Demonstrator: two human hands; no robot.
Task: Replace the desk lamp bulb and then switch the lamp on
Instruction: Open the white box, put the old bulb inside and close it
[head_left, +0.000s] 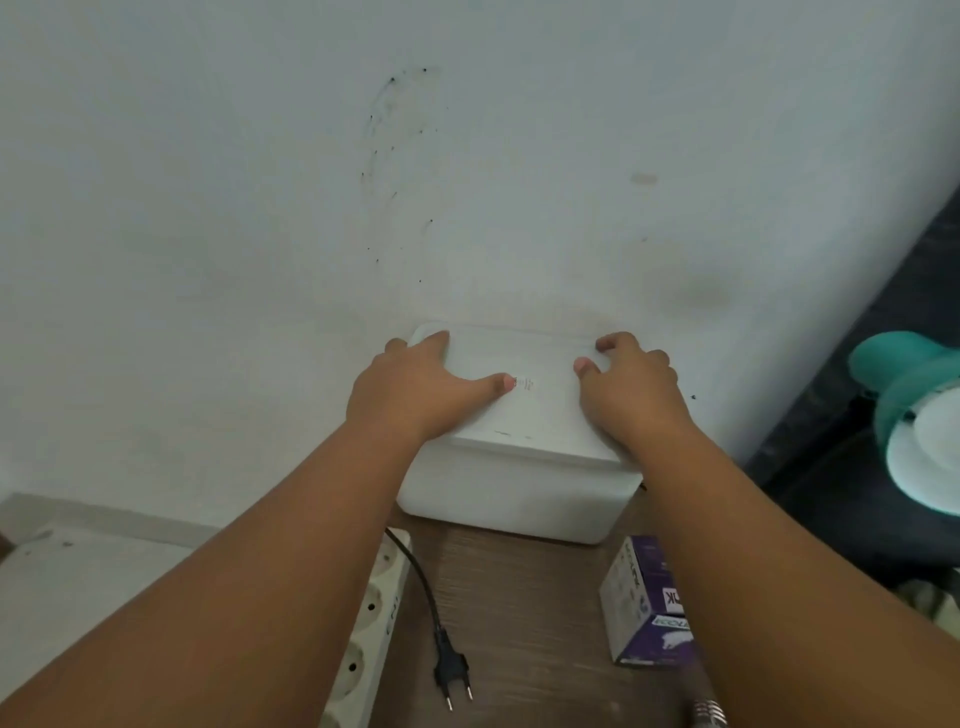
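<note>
Two hands: both on the lid (524, 410) of the white box (509, 499) against the wall.
Left hand (415, 395): lying flat, thumb stretched across the lid, pressing, gripping nothing.
Right hand (631, 395): fingers curled at the lid's right rim, thumb on top, so that's a hold on the lid.
Lamp (904, 395): teal shade off at the right edge, well apart from both hands, untouched.
Plug (453, 670): loose on the desk (519, 623) beside the power strip (371, 613), not in a socket.
Bulb carton (649, 608): purple, standing near the box.
Progress: early, I'd say. Power's off, but the swap, plugging in and switching on all look ahead.
Writing: a big "K" on the carton, the rest unreadable. Tiny red print on the lid, too small.
</note>
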